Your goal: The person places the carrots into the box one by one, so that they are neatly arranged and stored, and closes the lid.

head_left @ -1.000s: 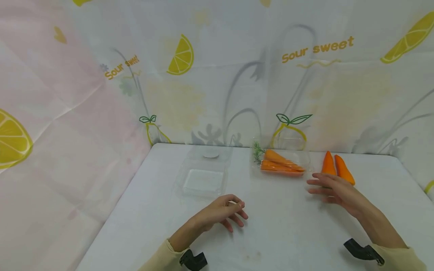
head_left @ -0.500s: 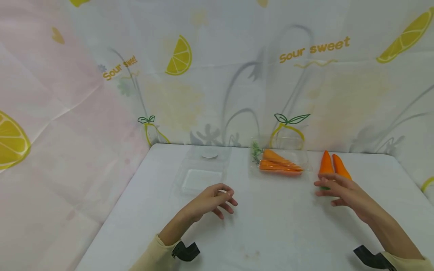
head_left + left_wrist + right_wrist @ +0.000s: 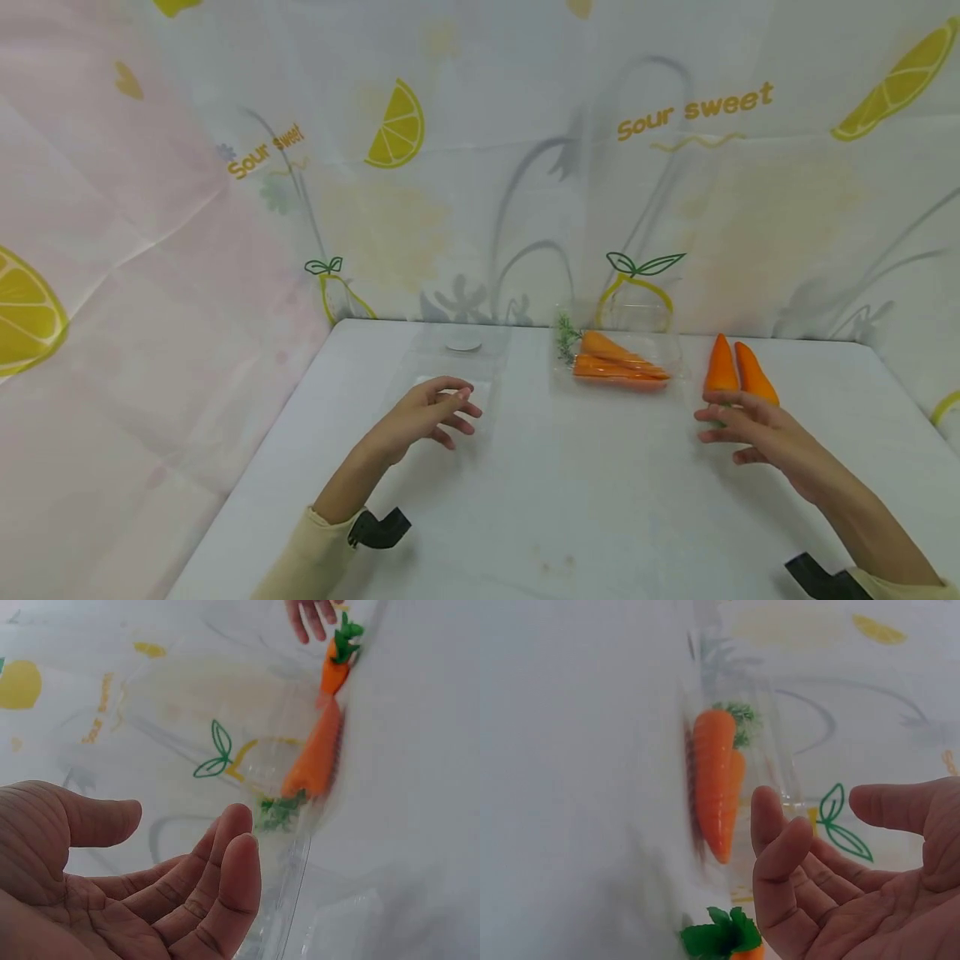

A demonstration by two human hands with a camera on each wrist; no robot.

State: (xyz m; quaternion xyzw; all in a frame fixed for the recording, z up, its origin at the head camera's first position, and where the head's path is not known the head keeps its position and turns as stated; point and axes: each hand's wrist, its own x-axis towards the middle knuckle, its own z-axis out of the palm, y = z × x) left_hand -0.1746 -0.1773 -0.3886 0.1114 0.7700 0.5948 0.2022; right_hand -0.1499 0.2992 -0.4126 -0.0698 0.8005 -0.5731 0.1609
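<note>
Shifted left and forward since the earlier frame, the left hand [image 3: 423, 419] is held half open, fingers loosely bent, nothing gripped; a clear container [image 3: 486, 354] is partly hidden behind it. The right hand [image 3: 765, 435] is held likewise, just before two loose carrots [image 3: 722, 367]; contact cannot be told. Between the hands, farther out, packed carrots [image 3: 618, 360] are held by a clear box [image 3: 669, 346].

Partly hidden behind the right hand [image 3: 757, 433]: two loose carrots [image 3: 722, 365], smooth and orange, lying side by side on the counter [image 3: 600, 492], tips pointing away, leafy green at the near end. Left of these, inside a clear plastic box [image 3: 667, 346]: more orange carrots [image 3: 621, 369], narrowing rightward, feathery greens leftward. Farther left, a second clear container [image 3: 491, 362], partly covered from view by the left hand [image 3: 420, 417].
</note>
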